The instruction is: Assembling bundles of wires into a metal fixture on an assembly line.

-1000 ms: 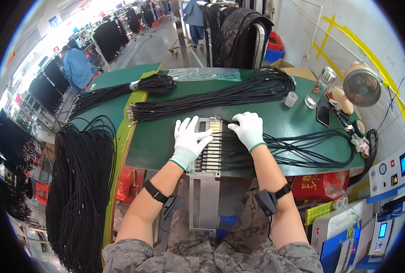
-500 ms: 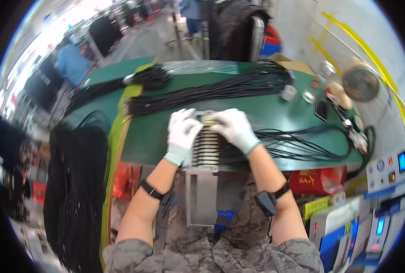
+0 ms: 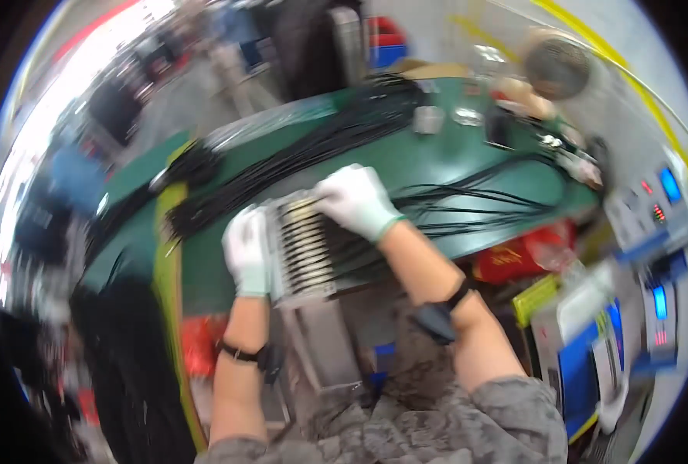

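Note:
A metal rack [image 3: 276,255] stands at the near edge of the green table, tilted in view. Across it lies a column of dark cable ends with pale tips [image 3: 307,249], one beneath another. My left hand [image 3: 246,249], in a white glove, rests against the rack's left side, fingers curled; whatever they grip is hidden. At the rack's far right corner is my gloved right hand [image 3: 357,203]. Its fingertips are pressed together by the topmost cable end, and blur hides what is between them. Loose black cables [image 3: 475,203] trail rightward from beneath my right wrist.
Long black cable bundles [image 3: 298,151] lie across the far side of the green table [image 3: 429,174]. More hang at the left [image 3: 139,363]. A fan [image 3: 558,66], a phone [image 3: 499,128] and a clear jar [image 3: 468,116] are far right. Machines with blue displays [image 3: 670,185] stand nearer right.
The whole view has swung, so the table and rack appear shifted left and tilted. My left hand has slid down to the rack's side; my right hand has moved to its far right corner.

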### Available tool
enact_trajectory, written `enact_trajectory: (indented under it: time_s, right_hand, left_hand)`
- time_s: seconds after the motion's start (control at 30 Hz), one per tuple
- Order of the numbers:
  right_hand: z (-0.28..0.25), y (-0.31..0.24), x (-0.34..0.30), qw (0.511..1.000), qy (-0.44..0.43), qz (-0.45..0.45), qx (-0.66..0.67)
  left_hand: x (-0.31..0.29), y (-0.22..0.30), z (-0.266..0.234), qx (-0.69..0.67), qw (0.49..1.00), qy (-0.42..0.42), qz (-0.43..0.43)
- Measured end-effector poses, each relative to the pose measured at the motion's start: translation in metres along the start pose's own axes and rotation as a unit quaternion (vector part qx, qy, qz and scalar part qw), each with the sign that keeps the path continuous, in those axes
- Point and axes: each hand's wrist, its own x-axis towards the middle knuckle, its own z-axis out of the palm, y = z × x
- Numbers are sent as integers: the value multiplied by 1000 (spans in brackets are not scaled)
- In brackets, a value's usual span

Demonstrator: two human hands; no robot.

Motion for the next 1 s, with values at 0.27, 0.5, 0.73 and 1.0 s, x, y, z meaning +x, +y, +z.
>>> enact_trajectory:
  time_s: [0.27, 0.5, 0.73, 1.0]
  right_hand:
    - [33, -8, 11, 994, 53, -83, 46]
    - [27, -2, 8, 994, 40, -93, 31]
    - [36, -3, 8, 995, 34, -96, 3]
    - [37, -19, 3, 992, -33, -107, -53]
  left_hand:
    - [-3, 26, -31, 290, 954, -13, 75]
    - [-3, 26, -23, 281, 955, -31, 88]
    - [-5, 28, -23, 286, 955, -41, 64]
    - [-3, 30, -13, 417, 875, -134, 204]
